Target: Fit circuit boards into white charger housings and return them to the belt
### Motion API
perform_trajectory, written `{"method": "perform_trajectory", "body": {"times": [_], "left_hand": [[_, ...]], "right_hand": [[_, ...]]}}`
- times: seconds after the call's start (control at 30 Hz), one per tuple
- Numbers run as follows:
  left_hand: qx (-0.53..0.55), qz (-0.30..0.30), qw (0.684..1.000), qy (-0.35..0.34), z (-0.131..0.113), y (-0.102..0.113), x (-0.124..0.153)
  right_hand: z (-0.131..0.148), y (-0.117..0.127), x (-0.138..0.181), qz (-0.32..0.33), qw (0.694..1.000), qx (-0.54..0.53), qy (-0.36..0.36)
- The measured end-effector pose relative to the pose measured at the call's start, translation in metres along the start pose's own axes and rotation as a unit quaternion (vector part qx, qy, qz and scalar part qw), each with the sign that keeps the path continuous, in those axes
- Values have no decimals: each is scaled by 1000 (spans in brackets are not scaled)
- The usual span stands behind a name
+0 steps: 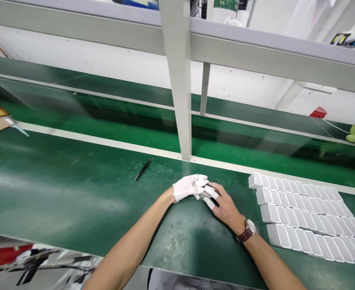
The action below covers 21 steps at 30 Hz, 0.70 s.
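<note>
My left hand (187, 188) wears a white glove and is closed around a small white part (200, 181) at the middle of the green bench. My right hand (226, 205) is bare except for white finger cots and a brown-strapped watch (249, 230). It meets the left hand and pinches a thin dark tool (210, 197) against the part. Both hands rest on the green mat (75, 193). What exactly the tool is stays too small to tell.
Four rows of several small white boxes (304, 217) lie to the right of my hands. Black tweezers (144, 168) lie on the mat to the left. A white upright post (180, 92) stands behind the hands, with a green conveyor belt (105, 121) beyond it.
</note>
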<state>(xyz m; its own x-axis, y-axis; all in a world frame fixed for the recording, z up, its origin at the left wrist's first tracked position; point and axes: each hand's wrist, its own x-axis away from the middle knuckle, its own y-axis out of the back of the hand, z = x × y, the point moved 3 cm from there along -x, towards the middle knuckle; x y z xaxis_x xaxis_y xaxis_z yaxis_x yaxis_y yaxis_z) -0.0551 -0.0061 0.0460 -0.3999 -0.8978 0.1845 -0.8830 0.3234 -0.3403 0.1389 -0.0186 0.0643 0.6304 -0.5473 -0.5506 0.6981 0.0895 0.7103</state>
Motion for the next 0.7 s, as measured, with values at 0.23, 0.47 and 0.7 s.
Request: {"method": "perform_trajectory", "body": {"times": [0.23,0.47,0.7], "left_hand": [[47,-74,992,-88,-7,23,-1],[64,-135,981,-123,-10,29,1],[-24,-116,984,-133,-7,25,1]], "right_hand": [[8,10,-10,-34,999,8,21],[19,33,-24,-106,994,12,19],[13,-2,5,8,1000,24,-2]]}}
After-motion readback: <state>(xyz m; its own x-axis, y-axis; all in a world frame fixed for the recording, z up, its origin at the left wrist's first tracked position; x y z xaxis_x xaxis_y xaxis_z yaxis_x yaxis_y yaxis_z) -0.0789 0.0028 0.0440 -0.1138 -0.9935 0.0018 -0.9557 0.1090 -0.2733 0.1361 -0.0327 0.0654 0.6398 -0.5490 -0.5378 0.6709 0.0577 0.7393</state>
